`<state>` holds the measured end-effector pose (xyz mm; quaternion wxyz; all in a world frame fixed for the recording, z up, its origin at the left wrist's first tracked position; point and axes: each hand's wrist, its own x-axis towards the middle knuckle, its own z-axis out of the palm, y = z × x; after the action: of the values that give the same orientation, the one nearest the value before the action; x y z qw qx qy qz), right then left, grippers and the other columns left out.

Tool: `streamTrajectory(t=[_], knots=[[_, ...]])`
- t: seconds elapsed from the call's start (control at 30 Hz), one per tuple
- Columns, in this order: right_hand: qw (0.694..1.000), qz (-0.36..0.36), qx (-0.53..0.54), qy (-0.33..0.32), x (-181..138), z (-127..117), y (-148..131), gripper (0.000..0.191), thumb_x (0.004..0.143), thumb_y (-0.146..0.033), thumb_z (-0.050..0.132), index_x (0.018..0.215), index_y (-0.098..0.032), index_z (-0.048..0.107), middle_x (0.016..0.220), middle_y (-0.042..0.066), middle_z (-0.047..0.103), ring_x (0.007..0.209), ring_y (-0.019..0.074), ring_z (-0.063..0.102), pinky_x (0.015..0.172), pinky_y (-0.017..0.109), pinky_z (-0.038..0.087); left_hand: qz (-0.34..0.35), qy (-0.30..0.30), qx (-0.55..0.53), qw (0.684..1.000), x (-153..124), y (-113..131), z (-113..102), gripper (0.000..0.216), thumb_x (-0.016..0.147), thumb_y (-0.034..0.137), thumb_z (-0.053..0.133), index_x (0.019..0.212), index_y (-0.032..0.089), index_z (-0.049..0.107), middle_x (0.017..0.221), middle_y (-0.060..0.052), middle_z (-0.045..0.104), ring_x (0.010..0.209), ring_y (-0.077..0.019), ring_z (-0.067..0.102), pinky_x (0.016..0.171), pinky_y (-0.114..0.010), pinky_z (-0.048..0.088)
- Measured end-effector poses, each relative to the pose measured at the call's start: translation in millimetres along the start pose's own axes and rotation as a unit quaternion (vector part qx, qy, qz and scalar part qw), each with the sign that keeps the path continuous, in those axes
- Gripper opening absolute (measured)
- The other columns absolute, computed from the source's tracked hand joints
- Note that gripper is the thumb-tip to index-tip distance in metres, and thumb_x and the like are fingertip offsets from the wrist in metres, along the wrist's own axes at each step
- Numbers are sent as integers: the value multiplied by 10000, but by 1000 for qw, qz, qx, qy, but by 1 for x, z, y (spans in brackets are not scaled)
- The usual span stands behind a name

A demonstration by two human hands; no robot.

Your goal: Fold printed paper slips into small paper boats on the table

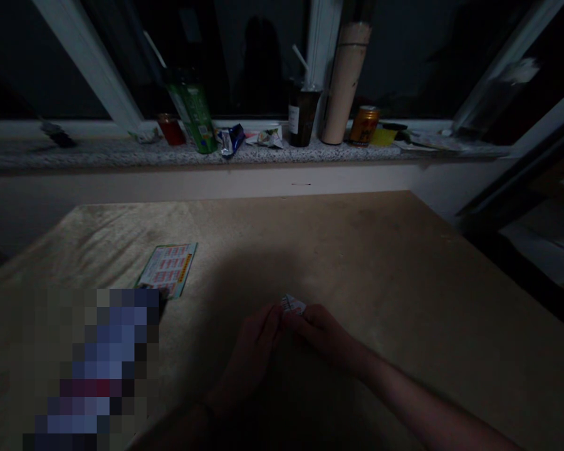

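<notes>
A small folded piece of printed paper (292,304) is pinched between both hands above the middle of the table. My left hand (257,333) grips its left side with the fingers closed. On the other side, my right hand (325,329) holds the paper's right edge between thumb and fingers. The paper comes to a point at the top, and my fingers cover its lower part. To the left, a flat printed sheet (173,266) with red grids and a yellow strip lies on the table.
The tan table (357,250) reaches to a wall below a speckled windowsill (141,152). On the sill stand a green bottle (195,116), a dark cup (303,116) with a straw, a tall flask (345,84), an orange can (364,125) and wrappers. A pixelated patch hides the lower left.
</notes>
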<state>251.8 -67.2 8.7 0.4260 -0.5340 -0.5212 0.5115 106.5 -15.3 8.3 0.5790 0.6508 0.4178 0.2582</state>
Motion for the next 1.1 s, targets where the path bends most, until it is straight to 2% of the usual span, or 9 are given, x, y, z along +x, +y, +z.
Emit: streamTrajectory(t=[0.23, 0.47, 0.6, 0.77, 0.87, 1.0, 1.1], knots=[[999, 2, 3, 43, 3, 2, 2, 490, 835, -570, 457, 545, -176, 421, 531, -48, 302, 483, 72, 246, 424, 209, 223, -14, 22, 8, 1000, 1, 2, 4, 361, 850, 490, 421, 723, 184, 564, 676, -1, 550, 644, -157, 515, 580, -229, 432], [1000, -14, 4, 18, -3, 3, 1, 501, 875, -551, 414, 611, -148, 551, 551, -36, 400, 502, 73, 317, 447, 197, 263, 16, 18, 78, 997, 0, 9, 2, 348, 883, 439, 382, 696, 190, 537, 635, 8, 524, 581, -148, 477, 531, -226, 382], [999, -6, 7, 40, -5, 6, 3, 496, 871, -559, 415, 607, -154, 525, 558, -36, 395, 510, 77, 315, 442, 198, 257, 25, 21, 106, 994, -2, 7, 2, 345, 892, 427, 379, 700, 189, 538, 621, 10, 510, 566, -148, 462, 536, -232, 371], [994, -15, -3, 107, -1, 3, 0, 458, 867, -547, 412, 602, -175, 448, 585, -30, 385, 559, 100, 350, 486, 212, 299, 30, 25, 103, 994, -3, 1, 1, 335, 896, 431, 397, 741, 188, 569, 671, 0, 552, 610, -158, 490, 579, -237, 380], [990, -38, -35, 131, 1, -1, -3, 418, 882, -507, 402, 620, -184, 440, 596, -28, 419, 582, 111, 384, 544, 223, 337, 14, -1, 76, 997, -2, 0, 0, 363, 886, 461, 413, 691, 187, 549, 635, 12, 523, 582, -145, 457, 540, -224, 362], [989, -62, -50, 127, -1, -1, -5, 373, 907, -448, 395, 651, -185, 463, 611, -26, 464, 591, 112, 415, 562, 219, 346, -4, -33, 25, 999, -3, 5, -1, 392, 856, 519, 442, 706, 177, 563, 637, 15, 515, 597, -140, 451, 545, -212, 365], [992, -61, -32, 110, -3, 2, -3, 369, 916, -427, 391, 665, -178, 497, 606, -24, 495, 570, 106, 443, 550, 211, 356, -18, -101, 13, 995, -4, 9, 1, 417, 820, 530, 488, 630, 166, 562, 585, 16, 508, 565, -134, 445, 535, -209, 353]])
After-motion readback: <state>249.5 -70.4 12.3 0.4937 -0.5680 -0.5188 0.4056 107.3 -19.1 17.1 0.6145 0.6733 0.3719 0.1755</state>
